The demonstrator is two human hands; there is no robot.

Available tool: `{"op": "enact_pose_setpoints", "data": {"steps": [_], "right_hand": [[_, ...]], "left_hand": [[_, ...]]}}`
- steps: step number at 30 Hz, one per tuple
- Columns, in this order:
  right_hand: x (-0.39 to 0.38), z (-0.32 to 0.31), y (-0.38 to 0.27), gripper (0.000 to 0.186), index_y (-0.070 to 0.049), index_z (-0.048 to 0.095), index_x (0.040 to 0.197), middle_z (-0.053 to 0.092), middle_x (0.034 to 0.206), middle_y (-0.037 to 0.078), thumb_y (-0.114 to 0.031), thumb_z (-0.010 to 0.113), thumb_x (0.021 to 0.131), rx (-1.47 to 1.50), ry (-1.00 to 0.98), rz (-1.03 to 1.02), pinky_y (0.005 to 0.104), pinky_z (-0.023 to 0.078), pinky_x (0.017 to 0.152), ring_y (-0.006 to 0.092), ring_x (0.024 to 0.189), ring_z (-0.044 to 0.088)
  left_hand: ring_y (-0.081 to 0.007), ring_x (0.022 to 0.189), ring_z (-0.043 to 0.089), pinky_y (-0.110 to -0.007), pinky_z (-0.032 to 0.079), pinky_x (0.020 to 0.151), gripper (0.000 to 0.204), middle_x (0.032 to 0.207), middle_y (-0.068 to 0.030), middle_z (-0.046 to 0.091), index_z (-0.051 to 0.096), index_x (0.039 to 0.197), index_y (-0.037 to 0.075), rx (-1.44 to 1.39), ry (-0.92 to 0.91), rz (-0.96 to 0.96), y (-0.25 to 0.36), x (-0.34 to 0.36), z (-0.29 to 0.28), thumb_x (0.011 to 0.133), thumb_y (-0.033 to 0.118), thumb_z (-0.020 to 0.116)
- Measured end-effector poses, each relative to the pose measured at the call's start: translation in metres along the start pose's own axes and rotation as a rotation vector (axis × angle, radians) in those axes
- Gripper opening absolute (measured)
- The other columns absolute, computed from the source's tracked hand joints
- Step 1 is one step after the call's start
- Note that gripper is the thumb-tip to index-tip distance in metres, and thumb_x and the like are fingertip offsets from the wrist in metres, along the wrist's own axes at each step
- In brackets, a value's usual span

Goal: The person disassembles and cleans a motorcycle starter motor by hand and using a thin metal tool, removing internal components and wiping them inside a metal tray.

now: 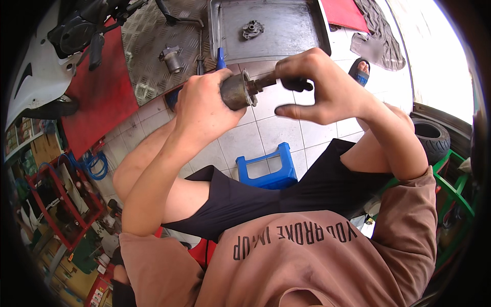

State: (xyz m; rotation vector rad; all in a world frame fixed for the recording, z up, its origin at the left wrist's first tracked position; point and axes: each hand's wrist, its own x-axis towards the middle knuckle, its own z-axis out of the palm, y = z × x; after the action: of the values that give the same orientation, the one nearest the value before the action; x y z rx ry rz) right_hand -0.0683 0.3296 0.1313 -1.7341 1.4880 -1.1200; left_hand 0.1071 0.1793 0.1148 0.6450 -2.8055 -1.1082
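Observation:
A small cylindrical metal motor (234, 94) is gripped by my left hand (202, 105), its fingers wrapped round the grey housing. From its right end a stepped dark shaft (263, 82) sticks out. My right hand (322, 87) is at the shaft's outer end, thumb spread well away from the curled fingers. Those fingertips look blackened and slightly blurred; whether one touches the shaft I cannot make out. Beyond my left hand lie a blue-handled screwdriver (221, 59), its tip on the tray, and a dark-handled screwdriver (200, 65).
A metal tray (276, 48) at the far side holds a small metal part (252, 29). Another cylindrical metal part (173, 59) rests on a tread plate (148, 36). Between my legs stands a blue stool (271, 179). A motorcycle (76, 36) is at far left, a tyre (432, 137) at right.

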Motion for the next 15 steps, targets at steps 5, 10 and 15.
{"op": "enact_pose_setpoints", "data": {"steps": [5, 10, 15], "right_hand": [[0.025, -0.015, 0.032, 0.026, 0.001, 0.07, 0.086, 0.06, 0.071, 0.008, -0.025, 0.069, 0.085, 0.464, 0.15, 0.2, 0.0263, 0.04, 0.058, 0.0134, 0.062, 0.051], [0.064, -0.011, 0.147, 0.028, -0.01, 0.071, 0.099, 0.066, 0.079, 0.012, -0.03, 0.067, 0.081, -0.303, 0.091, 0.623, 0.0339, 0.05, 0.075, 0.024, 0.077, 0.063], [0.06, 0.014, 0.255, 0.069, -0.02, 0.05, 0.133, 0.05, 0.131, 0.021, -0.022, 0.076, 0.069, -0.839, -0.141, 0.629, 0.0417, 0.049, 0.094, 0.0346, 0.112, 0.056]], "left_hand": [[-0.0312, 0.073, 0.069, -0.033, 0.052, 0.066, 0.032, 0.072, -0.0174, 0.066, 0.067, 0.088, 0.0, -0.014, 0.053, -0.054, -0.023, -0.014, -0.014, 0.06, 0.013, 0.078], [-0.0355, 0.078, 0.067, -0.039, 0.052, 0.071, 0.036, 0.078, -0.019, 0.067, 0.067, 0.092, 0.0, 0.114, -0.038, -0.166, -0.034, -0.03, -0.034, 0.061, 0.015, 0.077], [-0.0341, 0.076, 0.066, -0.041, 0.049, 0.076, 0.032, 0.077, -0.0176, 0.067, 0.066, 0.089, 0.0, 0.236, -0.016, -0.098, -0.045, -0.037, -0.046, 0.061, 0.011, 0.075]]}}
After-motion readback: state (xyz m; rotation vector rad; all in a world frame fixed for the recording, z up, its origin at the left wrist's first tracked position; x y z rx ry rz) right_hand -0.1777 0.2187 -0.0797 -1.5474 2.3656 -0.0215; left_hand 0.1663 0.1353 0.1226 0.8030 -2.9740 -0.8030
